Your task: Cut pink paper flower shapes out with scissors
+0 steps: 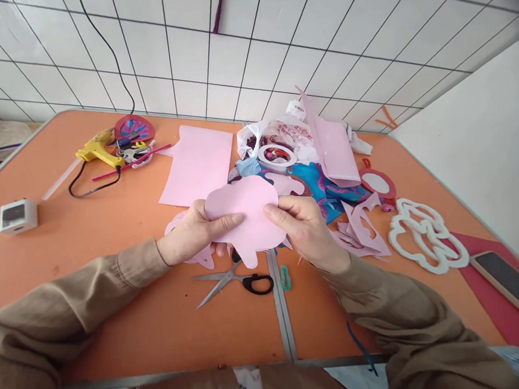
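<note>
A pink cut-out (252, 219) with a rounded, wavy outline and a short tab at its lower edge is held up between both hands. My left hand (199, 227) pinches its left side, thumb on top and fingers underneath. On the right side, my right hand (305, 227) grips the edge with its thumb on the face. Below the cut-out lie open scissors (237, 278) with black handles, partly covered by it. A small green clip (285, 278) rests just right of them. More pink cut pieces (204, 257) show behind my left hand.
A large pink sheet (202, 163) lies behind the hands. Pink scraps (362, 228) and white cloud-shaped frames (426, 234) are at the right. A yellow glue gun (99, 151) with a cord, a white cube (18, 216) and a plastic bag (286, 134) stand around the orange table (108, 232).
</note>
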{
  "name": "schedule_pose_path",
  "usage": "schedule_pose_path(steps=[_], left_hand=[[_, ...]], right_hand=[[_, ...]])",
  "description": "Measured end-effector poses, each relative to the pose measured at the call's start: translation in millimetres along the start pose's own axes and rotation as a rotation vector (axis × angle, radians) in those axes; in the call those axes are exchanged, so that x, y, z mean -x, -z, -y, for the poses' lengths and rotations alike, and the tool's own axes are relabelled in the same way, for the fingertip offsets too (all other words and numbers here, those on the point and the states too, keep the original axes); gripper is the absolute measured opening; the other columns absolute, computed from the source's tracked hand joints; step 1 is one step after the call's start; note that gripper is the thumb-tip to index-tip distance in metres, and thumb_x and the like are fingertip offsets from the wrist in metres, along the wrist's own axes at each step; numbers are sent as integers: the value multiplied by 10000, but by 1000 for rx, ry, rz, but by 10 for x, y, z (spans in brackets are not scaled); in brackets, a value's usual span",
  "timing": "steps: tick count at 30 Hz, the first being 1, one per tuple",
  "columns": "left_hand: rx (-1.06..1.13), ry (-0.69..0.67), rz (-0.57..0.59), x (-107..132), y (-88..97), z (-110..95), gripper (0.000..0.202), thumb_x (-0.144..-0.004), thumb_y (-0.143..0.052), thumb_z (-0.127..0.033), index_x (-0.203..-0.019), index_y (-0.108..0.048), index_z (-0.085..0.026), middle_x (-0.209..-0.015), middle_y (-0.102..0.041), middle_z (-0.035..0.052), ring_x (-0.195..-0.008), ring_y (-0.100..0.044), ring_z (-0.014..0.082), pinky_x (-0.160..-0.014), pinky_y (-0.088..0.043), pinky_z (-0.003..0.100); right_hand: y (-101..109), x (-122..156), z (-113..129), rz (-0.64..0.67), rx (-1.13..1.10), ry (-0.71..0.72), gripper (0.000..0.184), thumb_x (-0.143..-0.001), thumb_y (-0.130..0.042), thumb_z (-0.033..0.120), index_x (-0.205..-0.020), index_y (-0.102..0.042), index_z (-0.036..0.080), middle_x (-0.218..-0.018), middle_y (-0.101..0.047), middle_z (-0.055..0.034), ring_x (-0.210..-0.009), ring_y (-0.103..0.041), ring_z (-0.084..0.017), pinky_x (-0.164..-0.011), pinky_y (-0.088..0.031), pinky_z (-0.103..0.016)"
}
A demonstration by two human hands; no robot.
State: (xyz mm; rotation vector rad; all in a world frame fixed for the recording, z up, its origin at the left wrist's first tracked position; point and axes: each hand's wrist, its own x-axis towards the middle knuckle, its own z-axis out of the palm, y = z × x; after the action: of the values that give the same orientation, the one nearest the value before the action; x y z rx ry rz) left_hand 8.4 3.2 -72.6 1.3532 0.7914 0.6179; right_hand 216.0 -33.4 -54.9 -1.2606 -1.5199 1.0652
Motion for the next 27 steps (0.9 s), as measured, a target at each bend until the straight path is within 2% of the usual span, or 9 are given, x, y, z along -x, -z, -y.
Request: schedule_pose_path(steps=[6, 11, 14, 18, 22, 24, 27], left_hand=[[67, 29, 20, -7, 9, 26, 453, -838, -748, -521, -657, -692, -110, -457, -620, 24, -351, -538, 100, -365, -429, 198], [263, 49, 133, -23, 38, 47, 456, -825, -757, -532, -683, -717, -100, -488, -659, 54, -383, -599, 127, -388, -488, 193], [361, 91, 137, -38, 38, 34, 363, -811, -794, -448, -727, -723, -102, -482, -664, 46, -382, -607, 140, -392, -517, 203], [401, 55, 110, -65, 29, 28, 298, -824, -794, -373, -805, -727, -83, -520, -694, 60, -369, -597, 139, -349, -490, 197], [372, 12, 63, -81, 32, 44, 327, -833, -780, -389, -820, -720, -68, -523, -695, 75, -366, -592, 138, -344, -475, 197], [331, -4, 51, -77, 40, 40, 343, -837, -772, -407, -800, -714, -72, -518, -688, 76, -378, -596, 139, -358, -475, 202], [232, -40, 27, -66, 58, 14, 363, -843, -760, -442, -761, -708, -93, -522, -684, 72, -393, -596, 136, -371, -462, 207]], right_hand=[[-4, -1, 9, -6, 27, 28, 379, -873, -579, 385, -581, -432, 192, -570, -334, 38, -533, -287, -85, -457, -223, -252], [-3, -13, 41, -14, 105, 53, 418, -865, -578, 385, -561, -354, 207, -558, -305, 41, -536, -282, -86, -468, -210, -260], [7, -13, 33, -1, 112, 67, 462, -867, -606, 409, -549, -337, 208, -549, -303, 45, -531, -291, -84, -470, -216, -261], [47, -17, -32, -3, -110, 16, 498, -940, -551, 532, -581, -470, 196, -538, -439, 28, -486, -403, -90, -447, -287, -258], [93, -48, -71, -61, -284, -69, 503, -902, -560, 661, -776, -663, 186, -575, -579, 6, -434, -493, -107, -391, -308, -255], [106, -57, -61, -64, -300, -73, 505, -875, -596, 673, -776, -672, 183, -565, -583, 7, -419, -488, -102, -383, -302, -250], [115, -48, -22, 16, -267, -58, 482, -886, -624, 620, -668, -625, 190, -519, -554, 15, -418, -491, -100, -381, -298, -248]])
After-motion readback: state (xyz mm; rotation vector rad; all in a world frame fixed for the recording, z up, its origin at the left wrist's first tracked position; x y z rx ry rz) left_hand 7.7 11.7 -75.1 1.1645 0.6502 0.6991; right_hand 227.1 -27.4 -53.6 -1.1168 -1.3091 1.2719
